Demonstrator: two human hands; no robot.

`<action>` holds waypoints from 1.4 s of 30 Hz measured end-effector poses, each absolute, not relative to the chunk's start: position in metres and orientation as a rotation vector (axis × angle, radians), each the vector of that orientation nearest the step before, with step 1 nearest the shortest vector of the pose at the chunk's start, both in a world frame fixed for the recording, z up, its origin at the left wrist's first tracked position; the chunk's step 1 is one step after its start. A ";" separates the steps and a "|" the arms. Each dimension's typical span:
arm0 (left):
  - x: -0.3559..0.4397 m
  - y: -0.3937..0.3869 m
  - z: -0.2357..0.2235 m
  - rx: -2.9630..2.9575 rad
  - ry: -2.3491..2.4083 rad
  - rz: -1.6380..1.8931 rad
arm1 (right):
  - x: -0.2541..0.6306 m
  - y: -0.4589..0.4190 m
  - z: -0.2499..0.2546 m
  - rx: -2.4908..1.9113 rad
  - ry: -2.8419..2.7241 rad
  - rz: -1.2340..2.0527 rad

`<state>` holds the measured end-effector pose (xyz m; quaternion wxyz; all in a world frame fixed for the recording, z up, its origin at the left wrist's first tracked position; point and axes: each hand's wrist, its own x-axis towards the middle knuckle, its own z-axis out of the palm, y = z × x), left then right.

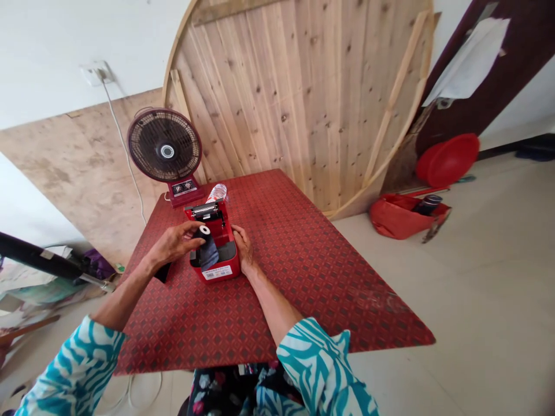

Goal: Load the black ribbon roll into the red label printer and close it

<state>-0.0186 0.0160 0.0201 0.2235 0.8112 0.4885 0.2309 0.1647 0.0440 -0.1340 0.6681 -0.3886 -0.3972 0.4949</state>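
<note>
A red and black label printer (234,267) stands on the table with its lid raised, a white sticker on its front. My left hand (177,241) is closed on a roll of black ribbon (205,231) with a white core. The roll is above the printer's opening, and a loose dark length hangs from it toward the front. At the printer's right side, my right hand (243,245) grips the red casing, its fingertips partly hidden behind it. A flat black object (162,273) lies beneath my left wrist.
Behind the printer, a clear plastic bottle (218,192) lies near a dark red fan (167,151). The red patterned table (321,277) has its far edge near a round wooden board (295,98). A red bag (394,218) and a red basin (451,159) are on the right.
</note>
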 end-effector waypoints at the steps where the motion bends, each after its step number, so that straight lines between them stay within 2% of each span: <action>1: -0.010 0.017 0.019 2.308 1.387 0.565 | 0.165 0.044 -0.133 -0.879 -0.904 1.115; 9: 0.032 0.033 0.021 2.546 1.759 -0.200 | 0.165 0.042 -0.127 -0.883 -0.916 1.099; 13: 0.044 0.051 0.013 2.577 1.676 -0.462 | 0.164 0.042 -0.125 -0.886 -0.902 1.121; 16: 0.047 0.066 0.005 2.573 1.600 -0.531 | 0.164 0.043 -0.125 -0.873 -0.900 1.128; 19: 0.041 0.072 0.003 2.556 1.495 -0.452 | 0.165 0.041 -0.124 -0.871 -0.902 1.127; 25: 0.014 0.033 0.014 2.432 1.416 0.269 | 0.165 0.040 -0.125 -0.859 -0.903 1.137; 31: 0.009 -0.001 0.013 2.451 1.253 0.185 | 0.166 0.042 -0.129 -0.883 -0.890 1.127; 42: -0.004 0.016 0.011 2.297 1.364 0.291 | 0.165 0.044 -0.135 -0.873 -0.882 1.146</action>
